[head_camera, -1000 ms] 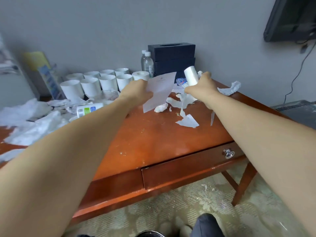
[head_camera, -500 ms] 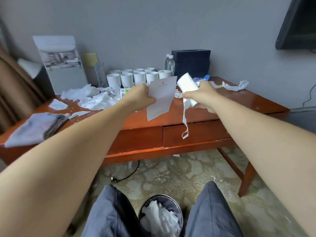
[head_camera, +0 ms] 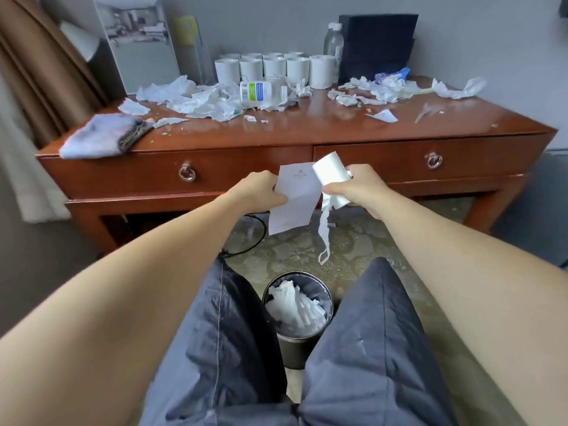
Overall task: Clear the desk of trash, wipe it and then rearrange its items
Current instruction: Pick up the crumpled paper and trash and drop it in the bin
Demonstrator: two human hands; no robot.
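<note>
Btwn desk + bin — paper, roll

So we're facing a reddish-brown wooden desk, standing right beyond the left hand and the right hand. Its left drawer is showing a ring pull up-left of the left hand, and the right drawer is showing one up-right of the right hand. A plain grey wall is running behind it. A brown curtain is hanging far out past the left hand. Below both hands a patterned beige carpet is spreading, a black cable lying just under the left hand. Soft light is glinting off the desktop.
</note>
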